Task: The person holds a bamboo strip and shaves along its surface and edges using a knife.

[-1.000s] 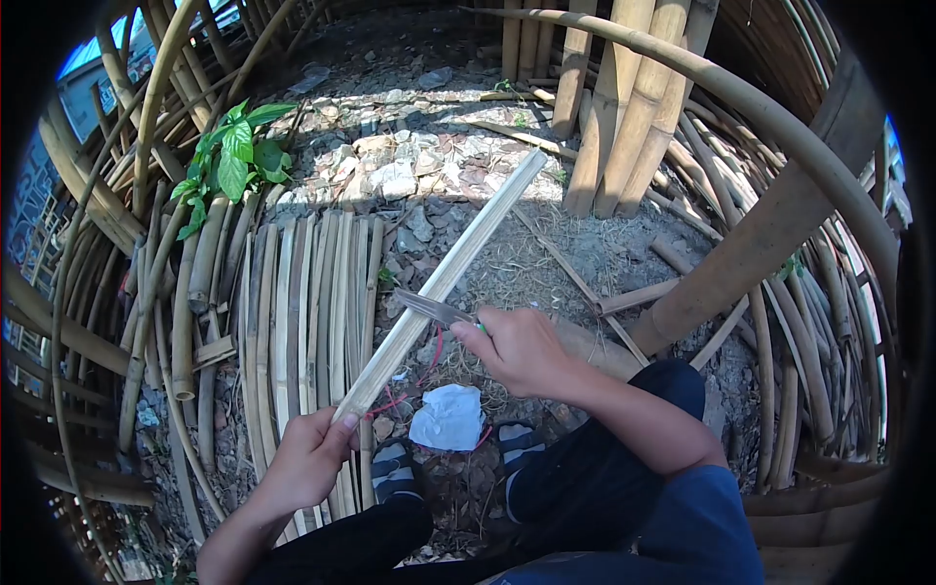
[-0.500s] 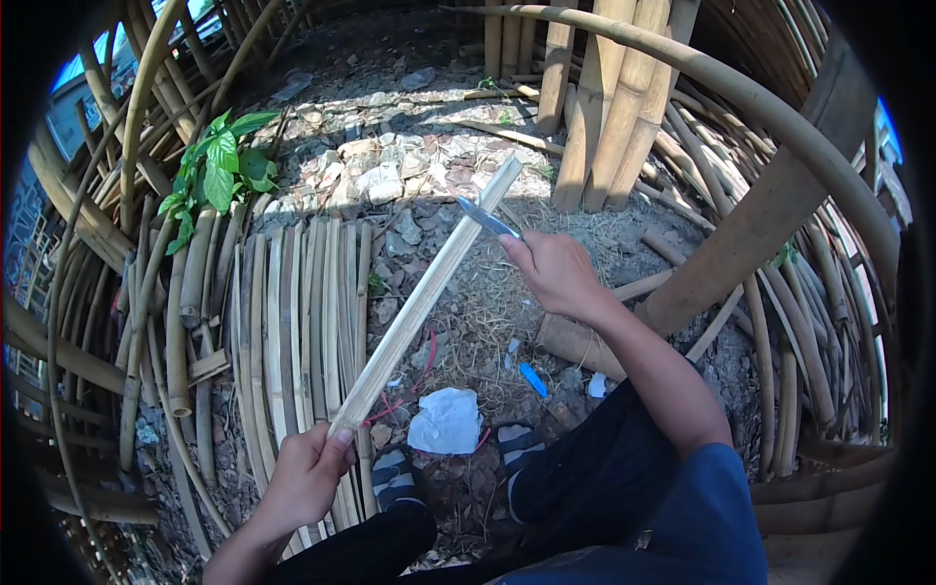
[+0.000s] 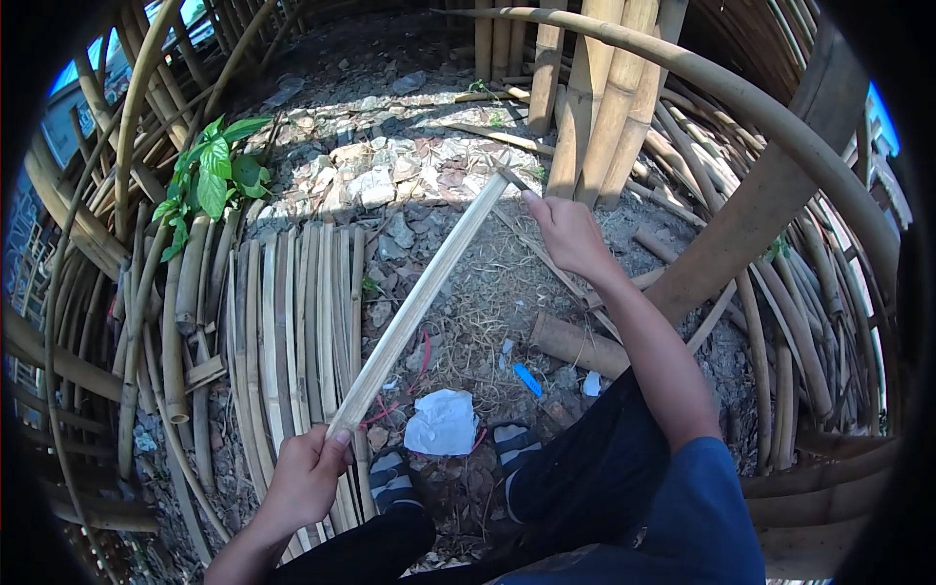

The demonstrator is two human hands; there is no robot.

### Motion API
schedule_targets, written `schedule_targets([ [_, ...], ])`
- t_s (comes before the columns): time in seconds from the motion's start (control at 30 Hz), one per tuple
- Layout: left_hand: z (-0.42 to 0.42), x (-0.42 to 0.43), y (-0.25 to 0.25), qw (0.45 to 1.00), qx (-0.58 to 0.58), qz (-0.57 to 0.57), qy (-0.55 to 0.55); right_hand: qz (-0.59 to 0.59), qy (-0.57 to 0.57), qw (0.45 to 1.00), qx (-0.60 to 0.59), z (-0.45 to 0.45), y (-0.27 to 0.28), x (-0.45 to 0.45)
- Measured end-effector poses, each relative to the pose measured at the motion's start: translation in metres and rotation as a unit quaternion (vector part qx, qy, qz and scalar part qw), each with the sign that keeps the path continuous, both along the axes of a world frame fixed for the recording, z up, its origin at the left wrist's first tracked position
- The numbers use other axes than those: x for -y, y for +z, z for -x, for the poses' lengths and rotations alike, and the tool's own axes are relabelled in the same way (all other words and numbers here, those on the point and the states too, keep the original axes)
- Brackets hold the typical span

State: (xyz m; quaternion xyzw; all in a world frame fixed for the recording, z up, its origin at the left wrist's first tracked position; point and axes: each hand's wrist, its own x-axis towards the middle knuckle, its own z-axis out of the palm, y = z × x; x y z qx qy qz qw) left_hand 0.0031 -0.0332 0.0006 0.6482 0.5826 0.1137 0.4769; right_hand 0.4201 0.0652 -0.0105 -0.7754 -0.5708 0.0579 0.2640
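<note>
Grasping the near end of a pale bamboo strip [image 3: 418, 304], the left hand [image 3: 307, 475] has a clenched grip. The strip slants far and right above the ground [image 3: 478, 317]. The right hand [image 3: 569, 235] grasps a knife [image 3: 514, 179], its blade at the strip's far end.

Knife [image 3: 512, 178] — handle hidden in right hand [image 3: 569, 235].

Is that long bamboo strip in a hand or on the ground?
In a hand: the left hand grips the near end of the bamboo strip. The right hand's knife is at its far end.
</note>
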Motion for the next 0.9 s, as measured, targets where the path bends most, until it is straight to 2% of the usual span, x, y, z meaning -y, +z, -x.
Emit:
schedule_targets([
  [0.07,-0.001,0.001,-0.001,1.000,0.005,-0.016,0.006,-0.017,0.034,0.994,-0.101,0.001,0.010,0.005],
  [0.1,0.000,0.001,0.001,1.000,0.013,-0.010,0.000,-0.018,0.031,0.994,-0.104,0.007,0.007,0.011],
  [0.27,-0.002,0.001,0.005,1.000,0.021,0.015,-0.004,-0.015,0.130,0.991,0.031,0.036,0.003,0.038],
  [0.33,-0.002,0.005,0.009,0.999,-0.004,0.046,0.009,-0.020,0.029,0.999,-0.028,-0.035,-0.001,0.005],
  [0.37,0.001,0.004,-0.004,1.000,0.004,0.023,-0.003,-0.021,0.026,0.999,-0.029,-0.039,-0.005,0.008],
  [0.43,-0.003,0.002,0.000,0.999,0.036,0.020,0.006,-0.071,-0.076,0.993,-0.060,-0.048,0.008,0.003],
  [0.47,-0.001,0.004,0.002,0.998,0.048,0.033,0.011,-0.067,-0.081,0.992,-0.065,-0.045,0.001,0.010],
  [0.53,-0.003,0.002,0.003,0.998,0.045,0.030,0.018,-0.068,-0.047,0.997,0.000,-0.023,0.001,0.023],
  [0.67,-0.001,0.001,-0.003,0.996,0.063,0.057,0.010,-0.069,-0.001,0.998,0.010,0.023,0.004,0.043],
  [0.73,0.000,0.000,-0.003,0.996,0.074,0.054,0.017,-0.089,0.085,0.992,0.025,0.043,-0.002,0.051],
  [0.77,-0.001,0.000,-0.001,0.995,0.062,0.075,0.022,-0.089,0.087,0.992,0.021,0.051,-0.005,0.054],
  [0.9,0.000,-0.005,-0.001,0.987,0.081,0.133,0.027,-0.026,0.192,0.981,0.011,0.082,-0.016,0.064],
])
